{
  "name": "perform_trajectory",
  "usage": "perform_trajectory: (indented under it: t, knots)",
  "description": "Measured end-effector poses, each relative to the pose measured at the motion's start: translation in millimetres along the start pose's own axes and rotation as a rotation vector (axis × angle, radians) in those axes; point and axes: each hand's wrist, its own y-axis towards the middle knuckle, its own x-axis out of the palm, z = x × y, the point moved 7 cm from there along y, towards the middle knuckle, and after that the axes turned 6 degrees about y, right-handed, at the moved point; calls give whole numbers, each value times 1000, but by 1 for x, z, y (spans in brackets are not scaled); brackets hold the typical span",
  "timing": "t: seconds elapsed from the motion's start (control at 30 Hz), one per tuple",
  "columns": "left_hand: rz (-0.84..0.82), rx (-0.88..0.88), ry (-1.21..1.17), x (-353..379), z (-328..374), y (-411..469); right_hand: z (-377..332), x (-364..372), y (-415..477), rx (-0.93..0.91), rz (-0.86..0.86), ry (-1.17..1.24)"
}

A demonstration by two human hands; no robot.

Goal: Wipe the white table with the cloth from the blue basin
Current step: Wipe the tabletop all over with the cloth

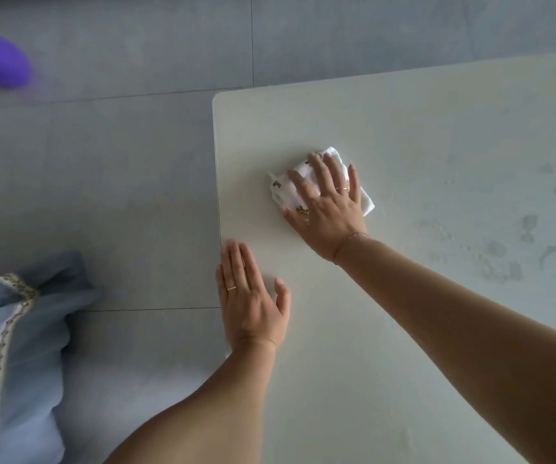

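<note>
- My right grip [330, 209] lies flat on the cloth [280, 192], with its fingers [318, 170] straight and fanned apart. It presses down on the cloth and does not curl round it.
- The cloth is white with small brown-gold prints and is bunched under that palm. Its edges show past the fingertips, out beyond the thumb, and on the little-finger side.
- It lies on the white table [403, 128]; the table's far left corner is ahead of the right grip and off to its left.
- My left grip [253, 303] is nearer to me than the right one and to its left, apart from the cloth. It rests palm down on the table, fingers straight and close together, thumb out to the side — holding nothing.
- The little-finger side of the left grip sits just at the table's left edge.
- There is a thin gold ring [342, 188] on the right grip and another ring [231, 288] on the left. A fine chain [357, 235] crosses the right wrist.
- Well to the right of the right grip the tabletop carries damp patches [504, 259], one of them a curved, ring-like mark.
- Left of the left grip, past the table edge, is grey tiled floor [119, 179].
- Lower left is pale blue fabric [18, 346] with a patterned trim.
- Far ahead and to the left is a blurred purple rounded object [0, 60] — I cannot tell what it is.
</note>
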Motion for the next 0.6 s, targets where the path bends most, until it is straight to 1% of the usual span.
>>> perform_trajectory:
  t: [0.07, 0.13, 0.17, 0.2, 0.27, 0.33, 0.37, 0.4, 0.5, 0.57, 0.6]
  knots:
    - [-3, 7, -4, 0, 0, 0, -1, 9, 3, -64, -45, -85]
    - [3, 12, -6, 0, 0, 0, 13, 9, 4, -109, -28, -105]
    - [7, 14, -8, 0, -1, 0, 26, 4, 5, -88, -6, -90]
    - [10, 21, -8, 0, -1, 0, 44, -1, 6, -23, 22, -62]
    - [18, 35, -1, 0, 0, 1, 74, -13, 7, 171, 90, 2]
    - [16, 30, 4, 2, 0, 1, 74, -12, 1, 334, 117, 38]
    - [12, 29, 2, 2, 0, 1, 62, -5, -4, 361, 113, 43]
    - [13, 30, 1, 2, 0, 0, 43, 3, -11, 331, 93, 28]
    - [23, 23, 10, 0, 0, 1, -7, 27, -36, 43, -12, -82]
    - [30, 31, 8, -1, 0, 0, -2, 25, -43, -137, -54, -120]
    - [31, 35, 7, -1, 1, 0, 10, 21, -43, -186, -57, -133]
